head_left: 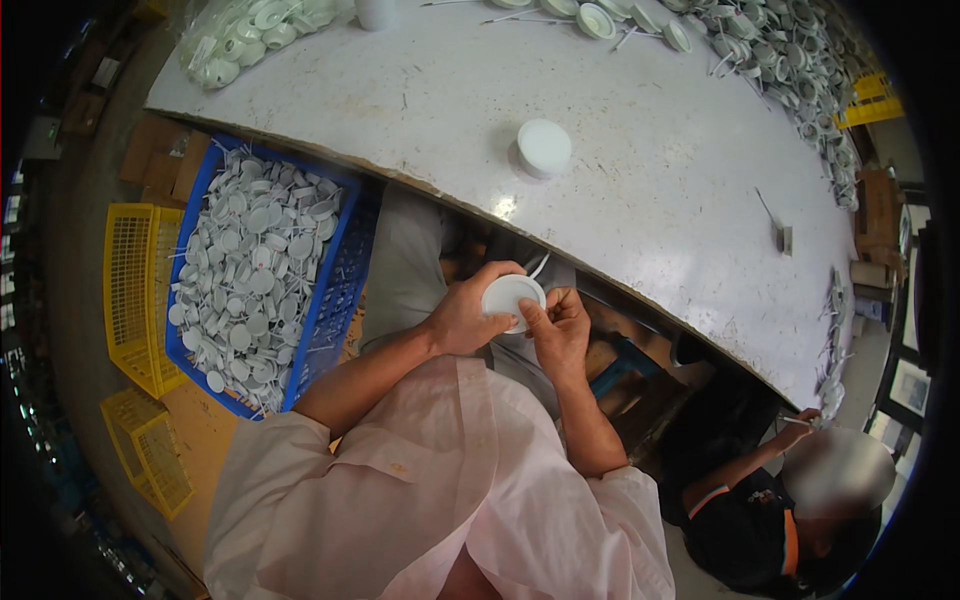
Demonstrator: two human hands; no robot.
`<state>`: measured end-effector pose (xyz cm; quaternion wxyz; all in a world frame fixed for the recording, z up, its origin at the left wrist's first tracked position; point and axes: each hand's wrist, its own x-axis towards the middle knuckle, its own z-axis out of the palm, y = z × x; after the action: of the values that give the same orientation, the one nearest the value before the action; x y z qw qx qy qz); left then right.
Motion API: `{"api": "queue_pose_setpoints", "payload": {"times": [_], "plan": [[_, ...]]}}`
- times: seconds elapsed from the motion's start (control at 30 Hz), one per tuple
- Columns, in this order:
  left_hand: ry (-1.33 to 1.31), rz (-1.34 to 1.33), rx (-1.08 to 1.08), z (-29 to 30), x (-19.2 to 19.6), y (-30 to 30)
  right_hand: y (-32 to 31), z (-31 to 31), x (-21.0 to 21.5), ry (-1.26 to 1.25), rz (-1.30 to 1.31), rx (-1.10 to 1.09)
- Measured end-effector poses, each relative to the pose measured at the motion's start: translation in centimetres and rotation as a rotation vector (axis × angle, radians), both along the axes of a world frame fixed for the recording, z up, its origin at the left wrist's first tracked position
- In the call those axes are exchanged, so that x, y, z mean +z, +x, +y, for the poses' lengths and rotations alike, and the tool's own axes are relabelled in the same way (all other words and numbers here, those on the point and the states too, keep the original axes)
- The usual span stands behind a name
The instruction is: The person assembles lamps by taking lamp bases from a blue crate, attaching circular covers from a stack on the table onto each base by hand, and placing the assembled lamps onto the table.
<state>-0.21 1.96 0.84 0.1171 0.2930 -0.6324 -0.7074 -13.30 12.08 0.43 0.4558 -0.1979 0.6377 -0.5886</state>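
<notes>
Here, the hands work low, in front of the tabletop edge at frame centre.
Left hand (462,318): fingers wrapped round the white disc (511,297), cupping it from the left so its flat face is turned up toward the person.
Right hand (556,325): fingers pinched narrow on the disc's right rim, thumb on top, seemingly to steady it or work a small part; a thin white wire (541,264) curves up from behind the disc.
Disc: held between both hands above the lap, just below the tabletop (640,200) edge, clear of the surface.
Blue crate (345,275): at the person's left, centre-left of frame, heaped with grey-white discs with stems; near the left arm, likely for easy reach.
Yellow baskets (135,300): left of the crate, on the floor, apparently holding nothing.
Stack (543,148): a few white discs piled on the tabletop, just above the hands in the frame.
Bag (250,30): clear, full of white rings, upper left on the tabletop.
Loose rings (790,60): spread along the tabletop's upper right.
Co-worker (770,510): seated lower right, one hand raised to the tabletop edge.
</notes>
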Motion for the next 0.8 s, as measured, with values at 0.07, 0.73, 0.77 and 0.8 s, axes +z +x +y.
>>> {"api": "queue_pose_setpoints", "payload": {"times": [0.07, 0.73, 0.77, 0.8], "plan": [[-0.085, 0.04, 0.027, 0.0, -0.6, -0.2, -0.3, 0.2, -0.4, -0.002, 0.023, -0.026], [0.448, 0.16, 0.981, -7.2, -6.8, 18.5, -16.2, -1.9, 1.4, -0.029, 0.513, -0.247], [0.42, 0.152, 1.041, -7.8, -7.7, 21.0, -16.1, -2.0, 1.3, 0.002, 0.566, -0.236], [0.431, 0.159, 1.105, -8.4, -9.0, 23.6, -16.4, -2.1, 1.0, 0.001, 0.569, -0.235]]}}
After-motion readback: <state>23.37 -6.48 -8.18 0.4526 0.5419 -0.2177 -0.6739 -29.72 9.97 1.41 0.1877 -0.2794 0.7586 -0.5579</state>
